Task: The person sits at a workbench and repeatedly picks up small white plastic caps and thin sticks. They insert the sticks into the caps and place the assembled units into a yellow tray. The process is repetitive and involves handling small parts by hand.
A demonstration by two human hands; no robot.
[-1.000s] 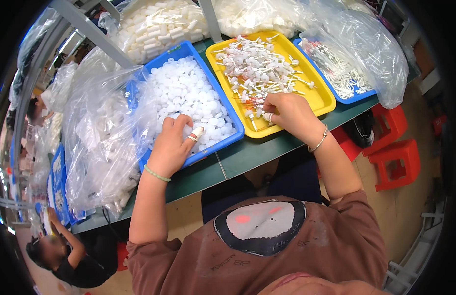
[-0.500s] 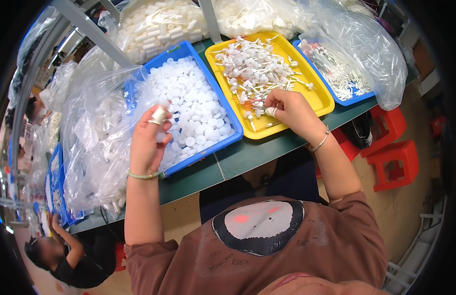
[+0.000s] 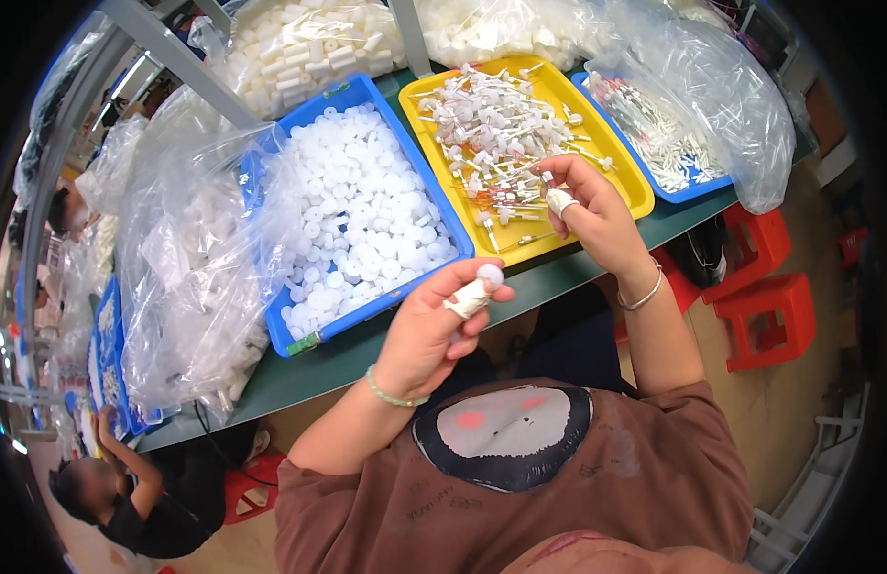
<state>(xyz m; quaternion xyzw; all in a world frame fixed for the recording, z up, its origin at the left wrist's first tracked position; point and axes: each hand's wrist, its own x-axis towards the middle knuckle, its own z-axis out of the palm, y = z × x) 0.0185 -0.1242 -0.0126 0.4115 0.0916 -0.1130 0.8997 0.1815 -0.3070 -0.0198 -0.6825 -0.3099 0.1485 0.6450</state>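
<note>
My left hand (image 3: 429, 330) pinches a round white plastic disc (image 3: 490, 277) between thumb and fingertips, in front of the table's near edge. White tape is wrapped round one of its digits. Above the near right part of the yellow tray (image 3: 611, 212), my right hand (image 3: 601, 215), its thumb also taped, grips a small thin stick-like part (image 3: 547, 178), mostly covered by the fingers. A heap of white sticks with discs on them (image 3: 491, 134) fills much of that tray. Left of it, a blue tray (image 3: 453, 225) holds many loose white discs (image 3: 367, 220).
Another blue tray (image 3: 687, 194) at the right holds small white tubes, partly under a clear plastic bag (image 3: 721, 105). Bags of white cylinders (image 3: 309, 48) stand behind a metal post. More clear bags (image 3: 185, 277) lie at left. Red stools (image 3: 768, 325) stand on the right; another person (image 3: 147, 497) sits far left.
My left hand has moved right and nearer, from over the blue tray to the table's front edge, with a disc now clear in its fingertips. The right hand has lifted slightly rightward off the heap.
</note>
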